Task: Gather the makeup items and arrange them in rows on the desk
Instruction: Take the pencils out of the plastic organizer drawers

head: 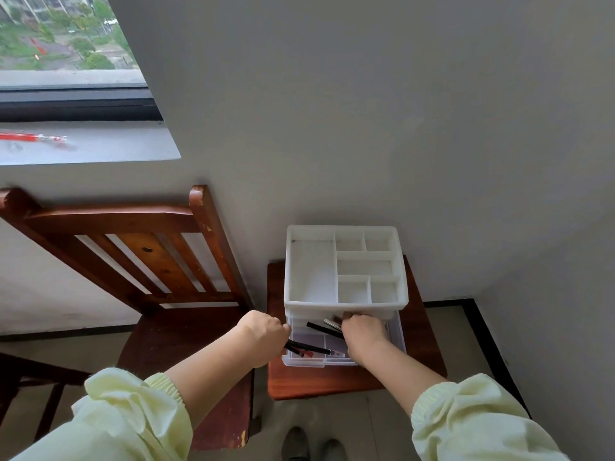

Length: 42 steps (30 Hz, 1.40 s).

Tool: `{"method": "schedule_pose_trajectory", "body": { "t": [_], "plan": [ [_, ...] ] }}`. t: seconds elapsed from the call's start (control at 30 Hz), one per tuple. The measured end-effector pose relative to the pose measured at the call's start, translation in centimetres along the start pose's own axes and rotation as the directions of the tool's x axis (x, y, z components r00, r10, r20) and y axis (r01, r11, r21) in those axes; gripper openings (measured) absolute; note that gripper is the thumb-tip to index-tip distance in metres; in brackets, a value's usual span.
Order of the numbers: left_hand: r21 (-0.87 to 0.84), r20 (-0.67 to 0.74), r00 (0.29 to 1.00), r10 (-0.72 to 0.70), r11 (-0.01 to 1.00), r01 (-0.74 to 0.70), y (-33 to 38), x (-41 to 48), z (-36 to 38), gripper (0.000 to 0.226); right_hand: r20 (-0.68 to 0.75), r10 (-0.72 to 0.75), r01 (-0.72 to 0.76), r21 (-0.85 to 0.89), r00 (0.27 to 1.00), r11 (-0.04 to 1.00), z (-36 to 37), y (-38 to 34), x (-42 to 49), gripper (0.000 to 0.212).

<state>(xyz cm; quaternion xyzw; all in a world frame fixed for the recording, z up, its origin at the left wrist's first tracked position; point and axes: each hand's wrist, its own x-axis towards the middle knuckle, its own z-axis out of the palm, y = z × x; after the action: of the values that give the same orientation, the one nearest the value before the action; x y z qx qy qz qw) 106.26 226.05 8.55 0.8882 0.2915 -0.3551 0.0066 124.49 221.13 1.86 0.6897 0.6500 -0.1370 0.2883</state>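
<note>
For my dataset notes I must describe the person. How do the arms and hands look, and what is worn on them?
Both arms wear loose, pale yellow-green sleeves; the left sleeve and right sleeve each end in a gathered elastic cuff, forearms bare. The left hand and right hand are bare: no gloves, rings or watch show.

A wooden chair (159, 261) stands by the grey wall (366, 111) below a window (66, 44); something red (30, 137) lies on the sill (116, 144). Dark shoes (296, 442) show on the floor (389, 427).
</note>
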Motion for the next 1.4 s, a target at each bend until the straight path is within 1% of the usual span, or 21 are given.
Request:
{"method": "schedule_pose_trajectory", "body": {
  "t": [0.1,0.17,0.27,0.4,0.5,0.6,0.7,0.8,0.93,1.03,1.2,1.33,1.4],
  "plan": [
    [-0.022,-0.001,1.000,-0.004,1.000,0.004,0.2,0.2,-0.1,0.038,-0.004,0.036,-0.035,0.064,0.999,0.997,0.3,0.1,-0.1,0.039],
    [-0.036,0.000,1.000,-0.005,0.999,0.005,0.3,0.2,0.0,0.038,-0.015,0.032,-0.030,0.124,0.999,0.992,0.3,0.2,-0.2,0.034],
    [-0.057,0.014,1.000,-0.006,0.998,0.007,0.5,0.3,0.2,0.039,-0.050,0.000,0.010,0.191,0.999,0.982,0.2,0.2,-0.5,0.029],
    [-0.061,0.014,1.000,-0.003,0.998,0.003,0.7,0.5,0.9,0.040,-0.109,-0.043,0.070,0.256,0.993,0.964,0.0,0.5,-0.8,0.032],
    [-0.069,0.010,1.000,-0.003,0.998,0.004,0.8,0.7,1.7,0.038,-0.125,-0.076,0.107,0.264,0.989,0.958,-0.1,1.0,-1.0,0.034],
    [-0.095,0.024,1.000,-0.013,0.995,0.015,0.7,0.7,2.1,0.032,-0.125,-0.121,0.146,0.216,0.985,0.965,-0.5,1.7,-1.2,0.039],
    [-0.106,0.028,0.999,-0.026,0.994,0.029,0.5,0.6,2.6,0.029,-0.083,-0.180,0.192,0.172,0.980,0.966,-0.9,2.8,-1.4,0.035],
    [-0.125,0.026,0.999,-0.032,0.992,0.035,0.3,0.5,3.0,0.027,-0.034,-0.191,0.194,0.116,0.981,0.974,-1.2,4.2,-1.7,0.031],
    [-0.124,0.032,0.999,-0.029,0.992,0.033,0.7,0.5,3.1,0.026,0.038,-0.191,0.191,-0.005,0.981,0.982,-1.2,4.8,-2.2,0.030],
    [-0.127,0.036,0.999,-0.032,0.991,0.036,0.9,0.5,2.9,0.026,0.009,-0.210,0.209,-0.118,0.978,0.971,-1.2,4.7,-2.5,0.031],
    [-0.121,0.029,0.999,-0.036,0.992,0.039,1.0,0.4,2.5,0.024,-0.060,-0.147,0.132,-0.209,0.987,0.969,-1.9,5.6,-3.1,0.041],
    [-0.128,0.040,0.999,-0.034,0.991,0.039,1.1,0.5,2.1,0.027,-0.020,-0.049,0.044,-0.233,0.999,0.972,-2.3,5.9,-3.8,0.039],
    [-0.133,0.042,0.999,-0.027,0.991,0.033,1.2,0.5,1.8,0.031,-0.007,-0.024,0.022,-0.232,1.000,0.973,-2.6,6.0,-4.1,0.038]
  ]
}}
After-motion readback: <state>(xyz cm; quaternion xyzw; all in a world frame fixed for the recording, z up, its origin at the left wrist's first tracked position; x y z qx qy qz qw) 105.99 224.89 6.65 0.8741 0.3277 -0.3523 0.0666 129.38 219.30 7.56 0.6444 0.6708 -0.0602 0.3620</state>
